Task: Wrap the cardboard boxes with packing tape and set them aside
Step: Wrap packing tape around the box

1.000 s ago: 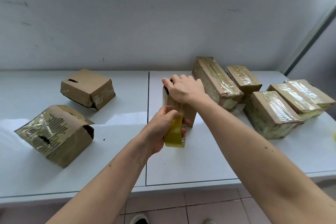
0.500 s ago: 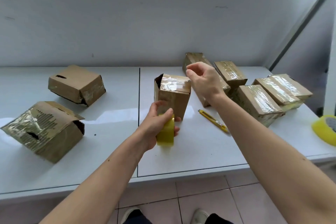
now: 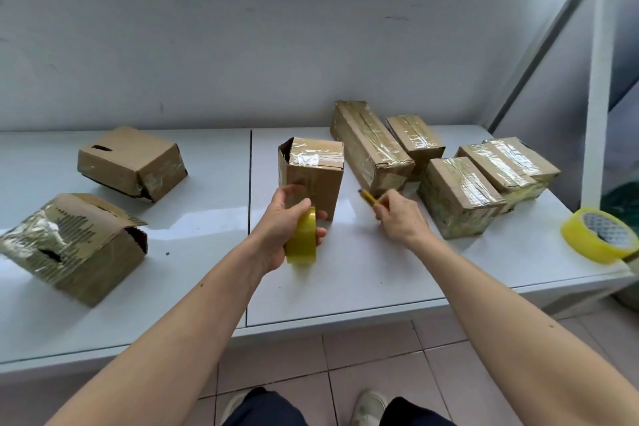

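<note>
On the far left of the white worktop [image 3: 193, 287] I see a crumpled box [image 3: 74, 245] lying tilted, its torn flap up and shiny tape across its face. Behind it, nearer the wall, sits a second loose box [image 3: 133, 162], also tilted, with a slot in its top.

At the middle stands the upright box [image 3: 313, 173] I am working on, with tape across its top and its left upper edge gaping. Just in front of it my left hand [image 3: 287, 228] curls round a roll of yellow tape [image 3: 302, 241], thumb over the roll and fingers behind it, the fingertips close to the box's front face.

To the right, my right hand [image 3: 401, 218] pinches a yellow cutter [image 3: 369, 198], which points up and left toward the box; its fingers are curled round the handle.

Beyond that hand lies a long taped box [image 3: 370, 145], running back toward the wall. Beside it are three more taped boxes: a small one [image 3: 415, 135] at the back, a squarer one [image 3: 460, 197] in front, and a flat one [image 3: 508, 166] farthest right. At the right edge of the worktop a second tape roll [image 3: 598, 235] lies flat.
</note>
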A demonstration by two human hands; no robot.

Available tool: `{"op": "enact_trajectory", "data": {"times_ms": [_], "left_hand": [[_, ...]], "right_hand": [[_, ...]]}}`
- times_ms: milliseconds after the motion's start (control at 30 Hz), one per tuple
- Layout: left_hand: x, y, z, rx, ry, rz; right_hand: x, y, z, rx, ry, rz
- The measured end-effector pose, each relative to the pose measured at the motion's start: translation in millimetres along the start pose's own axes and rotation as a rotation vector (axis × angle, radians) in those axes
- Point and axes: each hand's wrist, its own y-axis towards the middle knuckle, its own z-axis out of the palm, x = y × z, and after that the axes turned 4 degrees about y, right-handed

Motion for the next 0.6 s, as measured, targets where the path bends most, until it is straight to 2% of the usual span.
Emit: {"op": "enact_trajectory", "data": {"times_ms": [67,133,167,233,300,600], "left_hand": [[-1,-1,0,0.005,-0.001,0.000],[-3,-2,2,0.011,-0.003,-0.003],[-4,-3,3,0.015,-0.001,-0.003],[-4,-3,4,0.019,0.002,-0.004],[-3,-4,5,0.022,-0.005,-0.007],[-5,-3,2,-0.022,-0.002,-0.032]], "right_hand": [[12,-11,-7,-0.178,0.083,-0.164],[29,-26,-15,-0.444,0.048,-0.419],[38,-34,-18,-0.517,0.012,-0.550],[54,-42,-17,-0.517,-0.102,-0.707],[64,-41,-11,-0.472,-0.204,-0.758],[85,-35,-6,-0.417,-0.420,-0.763]]}}
